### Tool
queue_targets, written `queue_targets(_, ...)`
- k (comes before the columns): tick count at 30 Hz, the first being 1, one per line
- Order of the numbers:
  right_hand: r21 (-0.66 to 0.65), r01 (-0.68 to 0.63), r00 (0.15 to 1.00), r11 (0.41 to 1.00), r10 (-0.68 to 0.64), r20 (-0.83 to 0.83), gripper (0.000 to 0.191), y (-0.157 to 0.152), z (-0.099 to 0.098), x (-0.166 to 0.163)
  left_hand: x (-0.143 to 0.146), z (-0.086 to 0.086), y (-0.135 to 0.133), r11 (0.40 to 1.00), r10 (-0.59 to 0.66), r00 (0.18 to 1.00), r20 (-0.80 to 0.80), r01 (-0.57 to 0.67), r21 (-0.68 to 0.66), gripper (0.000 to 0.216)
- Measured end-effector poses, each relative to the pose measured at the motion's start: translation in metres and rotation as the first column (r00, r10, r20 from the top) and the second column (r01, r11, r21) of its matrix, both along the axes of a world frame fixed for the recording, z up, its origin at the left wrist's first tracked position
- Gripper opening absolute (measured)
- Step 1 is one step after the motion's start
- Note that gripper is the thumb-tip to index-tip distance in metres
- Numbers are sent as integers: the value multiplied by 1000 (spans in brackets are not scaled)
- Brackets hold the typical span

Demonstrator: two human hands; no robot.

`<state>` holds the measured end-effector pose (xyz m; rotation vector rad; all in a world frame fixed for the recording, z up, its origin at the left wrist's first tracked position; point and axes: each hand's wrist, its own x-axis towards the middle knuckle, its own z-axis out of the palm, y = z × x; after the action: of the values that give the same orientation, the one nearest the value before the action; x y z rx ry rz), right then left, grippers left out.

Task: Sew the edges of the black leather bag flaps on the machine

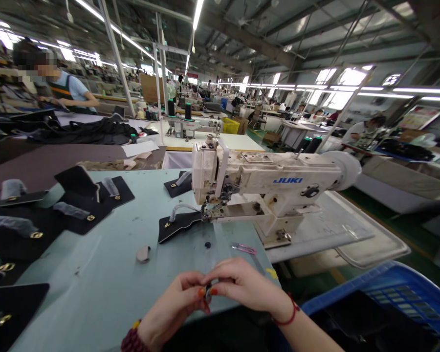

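My left hand [181, 303] and my right hand [238, 283] meet above the near edge of the table, both closed. Between their thumbs and fingers is a small dark metallic piece [208, 291] that looks like a bobbin, mostly hidden by the fingertips. Past them lie a small dark round thing [207, 245], pink-handled thread snips [244, 248] and a grey rounded scrap [143, 254]. A white JUKI sewing machine [271, 178] stands beyond. One black panel [179, 225] with a gold fitting and a wrapped strap rests at its needle area.
Several black panels [82, 208] with gold fittings are spread over the left of the pale green table [113, 264]. A blue basket [399, 293] with dark pieces stands at lower right. Across the workshop, a person [71, 90] works at the far left; other machines fill the back.
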<state>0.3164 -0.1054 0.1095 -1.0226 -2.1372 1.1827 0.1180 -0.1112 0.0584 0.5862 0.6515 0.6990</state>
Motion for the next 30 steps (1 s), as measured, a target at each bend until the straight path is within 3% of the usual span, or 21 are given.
queue_targets(7,-12,310,950,951,-311,-43,22,11,-54,-1,8,-2,4,991,133,988,-81,-134,-4,32)
queue_targets(9,69,287,955,956,-291,58,19,3,-62,-7,6,-9,12,978,204,957,-208,-191,85,33)
queue_targets(11,163,154,971,975,-180,159,19,-4,-60,-13,3,-19,22,952,280,896,-344,-213,220,32)
queue_targets(13,234,58,973,970,-107,204,21,-5,-52,-14,2,-28,29,928,309,849,-429,-170,333,30)
queue_targets(15,298,95,969,950,-156,189,23,3,-48,-11,2,-32,32,913,268,849,-455,-73,401,26)
queue_targets(17,330,183,951,926,-251,179,23,15,-55,-6,2,-33,33,893,213,863,-458,18,449,22)
queue_targets(19,322,198,933,926,-278,227,22,21,-69,-5,1,-33,35,878,215,863,-456,33,477,20)
queue_targets(22,285,81,937,955,-170,304,20,13,-86,-12,-4,-39,42,860,285,825,-487,4,510,21)
queue_targets(24,298,24,949,954,-116,295,20,5,-85,-17,-7,-46,46,832,312,792,-525,39,554,19)
queue_targets(30,349,189,950,918,-261,171,23,28,-71,-5,2,-55,50,797,139,840,-524,219,563,17)
